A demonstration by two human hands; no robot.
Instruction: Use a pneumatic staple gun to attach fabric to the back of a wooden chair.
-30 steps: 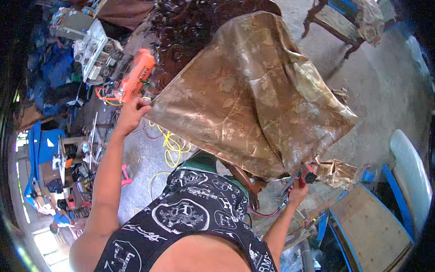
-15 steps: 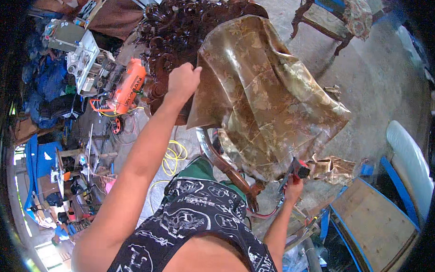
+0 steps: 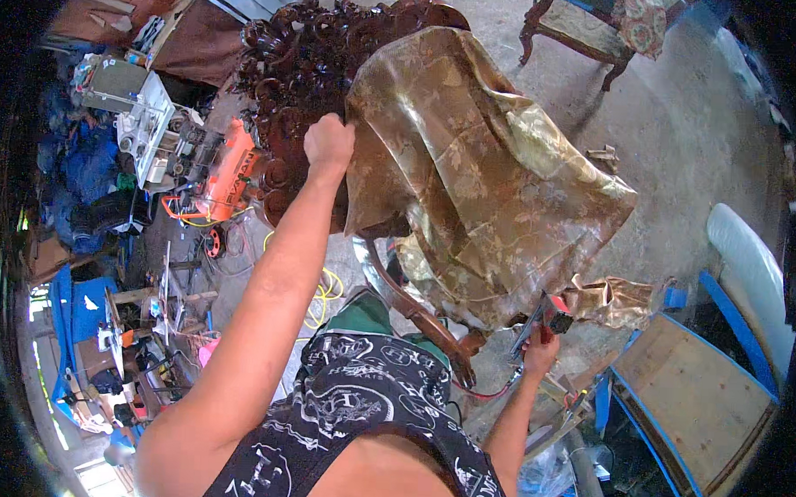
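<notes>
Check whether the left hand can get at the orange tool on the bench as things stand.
Probably yes: the left hand grips the gold fabric edge, and the orange tool lies just left of it with nothing between, once it lets go.

left hand (image 3: 329, 146) grips gold fabric (image 3: 479, 181) on carved chair (image 3: 304, 61) | right hand (image 3: 541, 352) holds red-handled tool (image 3: 545, 313)

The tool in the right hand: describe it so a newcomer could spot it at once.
Start at the big gold patterned fabric draped over the dark carved wooden chair. Follow its lower right corner down to the right hand. There sits a small tool with a red body, the only red thing beside the cloth's edge.
</notes>
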